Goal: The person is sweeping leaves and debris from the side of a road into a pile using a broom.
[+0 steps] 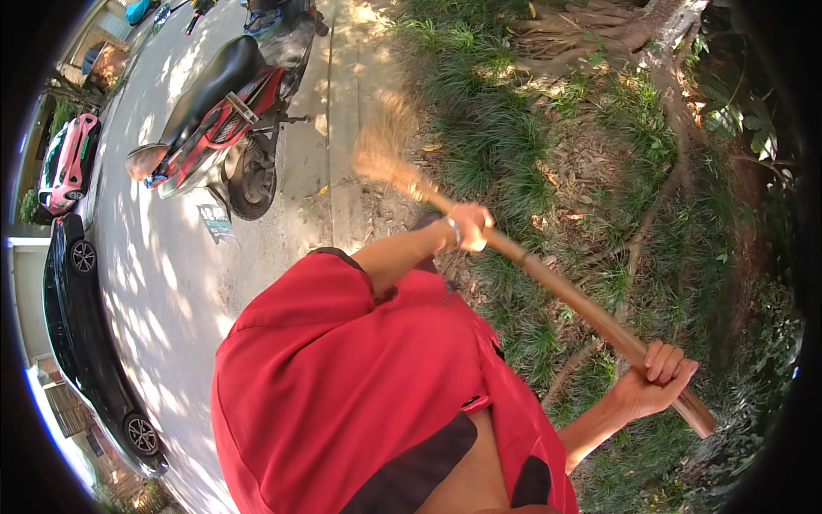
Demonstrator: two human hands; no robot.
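Note:
A long-handled broom (pixel 571 295) slants across the view, its handle looking like wood or bamboo. My left hand (pixel 471 227) wraps the handle a short way above the bristles, and a pale band circles that wrist. Farther up, near the handle's cut end, my right hand (pixel 661 379) is closed around it. Straw-like broom bristles (pixel 388 144) sweep blurred over the pavement edge, where dirt and dry leaves (pixel 385 215) lie beside the grass. Part of a dark shoe shows below my left forearm.
A red and black motorcycle (pixel 218 122) stands left of the broom head, with another vehicle beyond it. A black car (pixel 83 340) and a pink car (pixel 67 164) are parked across the road (pixel 173 308). Grass clumps (pixel 488 148) and tree roots (pixel 591 32) cover the right side.

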